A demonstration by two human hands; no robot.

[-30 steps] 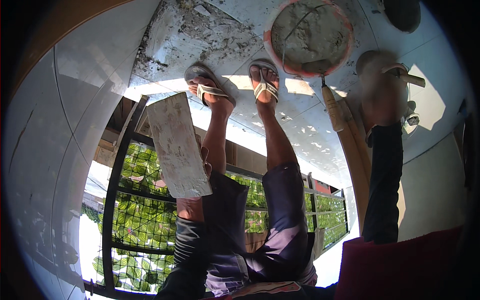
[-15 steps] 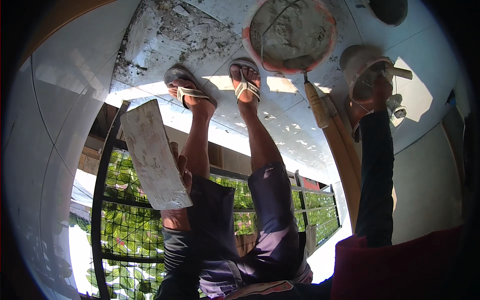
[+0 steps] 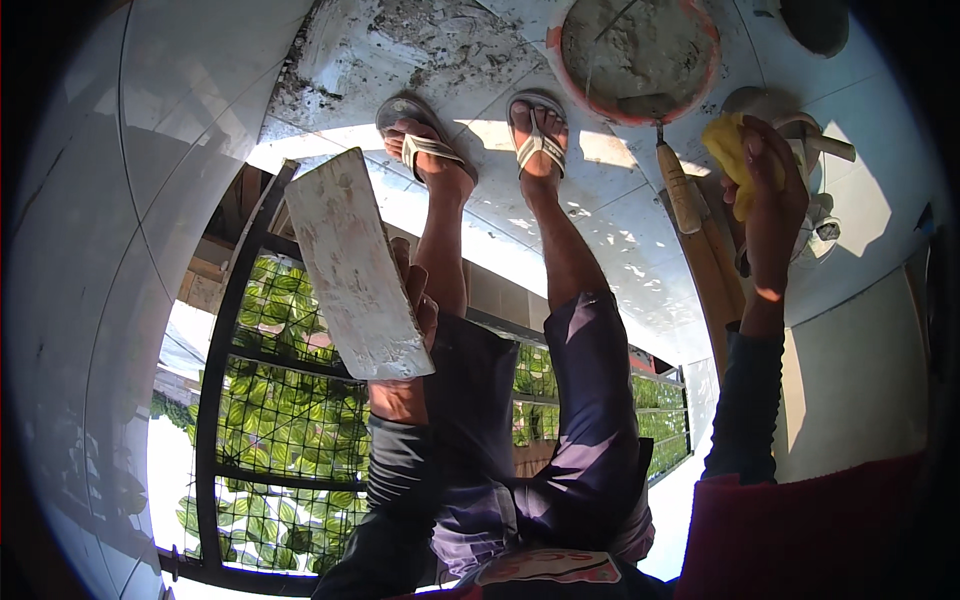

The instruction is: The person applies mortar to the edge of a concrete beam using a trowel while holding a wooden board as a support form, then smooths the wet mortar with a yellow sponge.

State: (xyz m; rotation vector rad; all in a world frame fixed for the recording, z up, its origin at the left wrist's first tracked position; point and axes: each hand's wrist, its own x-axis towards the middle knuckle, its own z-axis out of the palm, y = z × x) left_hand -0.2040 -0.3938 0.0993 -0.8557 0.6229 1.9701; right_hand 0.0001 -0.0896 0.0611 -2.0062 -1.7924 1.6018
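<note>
My left hand [image 3: 424, 290] is closed around the back of a long, pale, mortar-smeared plastering float [image 3: 358, 270], its flat face turned up in front of my leg. The float hides most of those fingers. At the right, my right hand [image 3: 772, 200] is raised with its fingers wrapped round a yellow sponge [image 3: 724, 150]. Beneath and beside that hand stands a container with a stubby handle [image 3: 832, 146], partly covered by it. A trowel with a wooden handle [image 3: 680, 192] leans at the near rim of an orange-rimmed basin [image 3: 566, 82] of grey wet mortar.
Dried mortar and dirt [image 3: 385, 55] cover the tiles at the far left. A dark round vessel [image 3: 815, 22] stands at the far right. A wooden plank [image 3: 718, 270] lies by the trowel. Behind my legs runs a black metal railing [image 3: 215, 400] with mesh and green leaves.
My right hand has come up out of the container at the right and now shows the yellow sponge. The left hand keeps its hold on the float. The whole view has shifted slightly.
</note>
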